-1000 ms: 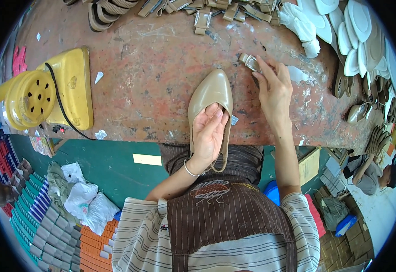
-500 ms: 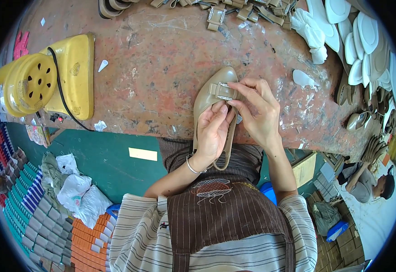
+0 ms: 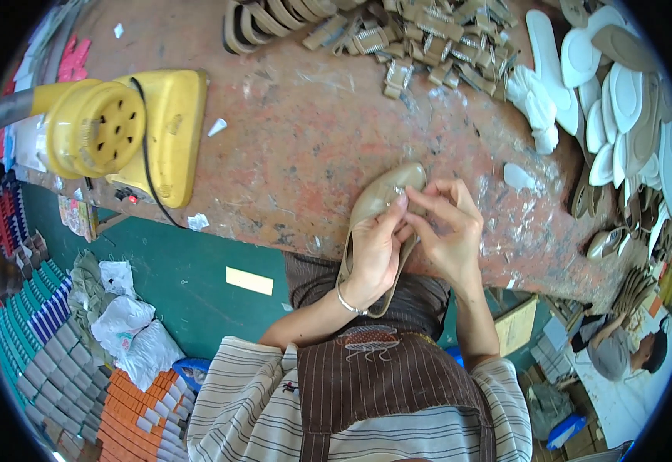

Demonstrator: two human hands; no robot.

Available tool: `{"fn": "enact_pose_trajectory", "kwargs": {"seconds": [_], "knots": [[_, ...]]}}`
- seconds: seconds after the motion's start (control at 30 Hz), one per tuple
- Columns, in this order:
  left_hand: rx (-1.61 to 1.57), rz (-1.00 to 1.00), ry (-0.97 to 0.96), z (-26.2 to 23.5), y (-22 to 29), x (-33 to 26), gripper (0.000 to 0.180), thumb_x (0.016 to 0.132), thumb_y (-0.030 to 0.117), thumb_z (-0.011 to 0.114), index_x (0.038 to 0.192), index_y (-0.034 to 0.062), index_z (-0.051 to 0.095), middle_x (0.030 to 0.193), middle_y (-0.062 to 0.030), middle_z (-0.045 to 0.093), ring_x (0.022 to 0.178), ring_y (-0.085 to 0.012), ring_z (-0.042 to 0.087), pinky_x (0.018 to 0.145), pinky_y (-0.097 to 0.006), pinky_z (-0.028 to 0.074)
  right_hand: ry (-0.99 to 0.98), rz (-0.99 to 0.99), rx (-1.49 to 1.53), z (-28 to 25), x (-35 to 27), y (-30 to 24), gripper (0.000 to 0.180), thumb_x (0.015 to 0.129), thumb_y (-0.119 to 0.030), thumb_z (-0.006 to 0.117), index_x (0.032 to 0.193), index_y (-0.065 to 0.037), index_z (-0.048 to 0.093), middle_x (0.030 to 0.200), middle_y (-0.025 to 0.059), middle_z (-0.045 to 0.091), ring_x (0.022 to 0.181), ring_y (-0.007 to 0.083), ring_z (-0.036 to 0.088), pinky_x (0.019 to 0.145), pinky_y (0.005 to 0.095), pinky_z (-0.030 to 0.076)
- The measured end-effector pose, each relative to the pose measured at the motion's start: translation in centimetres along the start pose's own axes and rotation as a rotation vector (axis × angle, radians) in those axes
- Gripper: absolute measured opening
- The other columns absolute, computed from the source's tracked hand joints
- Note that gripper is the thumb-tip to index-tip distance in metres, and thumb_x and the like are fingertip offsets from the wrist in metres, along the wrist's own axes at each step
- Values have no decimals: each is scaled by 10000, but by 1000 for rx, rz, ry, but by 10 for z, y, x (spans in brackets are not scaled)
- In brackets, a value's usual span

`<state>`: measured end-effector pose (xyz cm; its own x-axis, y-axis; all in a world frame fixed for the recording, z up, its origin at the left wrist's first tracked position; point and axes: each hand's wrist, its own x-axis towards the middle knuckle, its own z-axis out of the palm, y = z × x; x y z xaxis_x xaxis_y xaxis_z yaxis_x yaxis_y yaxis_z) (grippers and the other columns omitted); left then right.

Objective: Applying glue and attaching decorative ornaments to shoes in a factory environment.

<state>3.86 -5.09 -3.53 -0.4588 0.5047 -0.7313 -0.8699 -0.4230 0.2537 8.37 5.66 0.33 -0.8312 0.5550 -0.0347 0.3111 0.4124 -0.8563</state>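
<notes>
A glossy beige slingback shoe point(image 3: 367, 202) is at the table's front edge, its toe pointing away and slightly right, its back strap hanging over my lap. On its vamp, a beige bow with a sparkling buckle point(image 3: 396, 189) is mostly covered by my fingers. My left hand point(image 3: 376, 250) is closed on the shoe, fingers inside the opening, thumb pressing on the bow. From the right, my right hand point(image 3: 453, 231) pinches at the bow's right side with thumb and forefinger. What exactly lies between those fingertips is hidden.
A yellow machine point(image 3: 186, 138) with a black cable stands at left. Loose beige bows point(image 3: 436, 35) and strappy sandals point(image 3: 270, 23) lie along the far side. White insoles point(image 3: 621, 92) are heaped at right, near crumpled white material point(image 3: 534, 108). Another person point(image 3: 617, 350) sits beyond the table's right end.
The whole view has shifted, so the table sits lower in the picture. My left thumb has moved up onto the bow, and my fingers now cover the buckle that showed clearly before.
</notes>
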Motion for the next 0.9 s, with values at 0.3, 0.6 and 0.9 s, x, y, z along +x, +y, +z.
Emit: {"fn": "enact_pose_trajectory", "kwargs": {"seconds": [0.3,0.6,0.9], "knots": [[143,396,-184,-11,93,-37,270,912,34,560,1174,-31,562,1094,-122,657,1005,-204,642,870,-375,541,210,-197,238,10,137,-31,332,871,-198,644,1122,18,629,934,134,669,902,230,642,824,323,489],[195,463,144,-35,158,31,302,909,123,628,1167,-17,555,1112,-84,619,1042,-181,601,923,-322,490,185,217,1,83,264,-51,617,678,-393,787,1059,54,601,999,238,663,966,354,646,848,431,490],[93,534,127,-57,180,30,297,908,41,562,1183,-54,504,1142,-122,575,1056,-211,568,972,-328,457,255,-221,520,40,281,-46,219,685,-91,707,875,2,649,760,93,683,762,107,606,665,295,487]]}}
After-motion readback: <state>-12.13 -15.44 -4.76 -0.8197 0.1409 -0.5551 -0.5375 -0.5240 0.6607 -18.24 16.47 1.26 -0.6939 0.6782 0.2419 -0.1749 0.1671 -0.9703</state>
